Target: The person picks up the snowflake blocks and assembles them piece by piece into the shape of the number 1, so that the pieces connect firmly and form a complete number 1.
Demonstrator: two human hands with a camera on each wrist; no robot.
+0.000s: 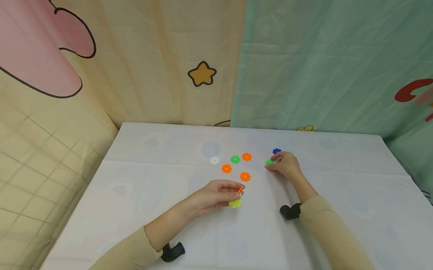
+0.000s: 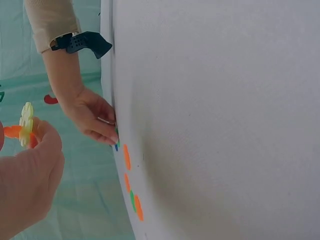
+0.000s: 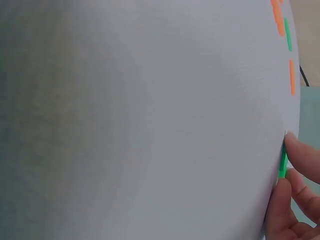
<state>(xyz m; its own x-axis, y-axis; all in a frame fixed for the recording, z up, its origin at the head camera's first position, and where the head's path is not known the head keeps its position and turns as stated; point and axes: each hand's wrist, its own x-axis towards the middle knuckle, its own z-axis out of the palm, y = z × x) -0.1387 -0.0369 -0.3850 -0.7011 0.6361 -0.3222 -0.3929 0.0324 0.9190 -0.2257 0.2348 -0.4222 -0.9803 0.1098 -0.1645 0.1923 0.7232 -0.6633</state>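
Above the front middle of the table, my left hand (image 1: 214,196) pinches a yellow notched plastic disc (image 1: 235,203) joined with an orange disc (image 1: 240,189). In the left wrist view the yellow disc (image 2: 26,124) stands crosswise to the orange one (image 2: 12,131). Farther back, my right hand (image 1: 287,164) grips a green notched disc (image 1: 269,162) by its edges at the tabletop. The right wrist view shows thumb and fingers around this green disc (image 3: 283,162). Just beyond those fingers lies a blue disc (image 1: 276,151), partly covered by the hand.
Between the hands, loose discs lie flat on the white-covered table (image 1: 134,196): white (image 1: 214,160), green (image 1: 235,159), and three orange, one nearest the left hand (image 1: 245,176). Black wrist mounts (image 1: 290,211) stick out from both sleeves. A patterned curtain (image 1: 167,88) hangs behind the table's far edge.
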